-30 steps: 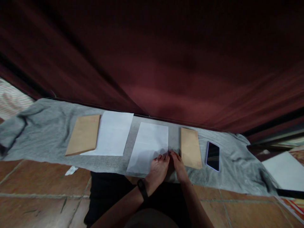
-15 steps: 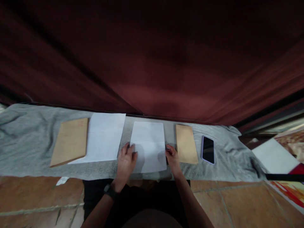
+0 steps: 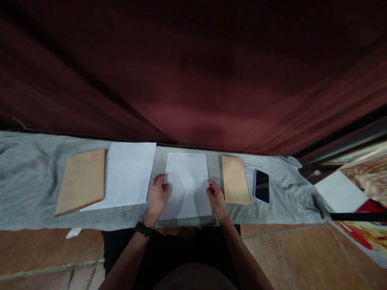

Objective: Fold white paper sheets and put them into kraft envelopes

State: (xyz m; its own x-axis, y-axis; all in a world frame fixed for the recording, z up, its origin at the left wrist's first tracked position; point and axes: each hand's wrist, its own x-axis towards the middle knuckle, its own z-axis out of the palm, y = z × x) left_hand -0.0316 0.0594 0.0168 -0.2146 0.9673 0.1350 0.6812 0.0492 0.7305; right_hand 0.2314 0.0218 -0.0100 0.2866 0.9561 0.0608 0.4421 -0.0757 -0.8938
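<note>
A white sheet of paper [image 3: 188, 169] lies flat in front of me, with a faint crease across it. My left hand [image 3: 158, 196], a dark watch on its wrist, is at the sheet's left edge, thumb and index finger closed on the border. On the opposite edge my right hand [image 3: 215, 197] has its fingers curled together, pinching the paper's side. Just right of that hand is a stack of small brown envelopes [image 3: 235, 179]. To the left lies another white sheet [image 3: 130, 171], partly under a stack of larger brown envelopes [image 3: 82, 181].
A phone [image 3: 261, 186] in a lilac case rests right of the small envelopes. Grey cloth [image 3: 284, 197] covers the narrow surface. Behind it hangs a dark red curtain [image 3: 193, 88]. Tiled floor [image 3: 302, 253] shows below, and printed packaging [image 3: 359, 233] stands at the far right.
My left hand has moved from resting on the sheet with fingers spread to its left edge, fingers drawn together. My right hand stays at the right edge. The view has shifted slightly.
</note>
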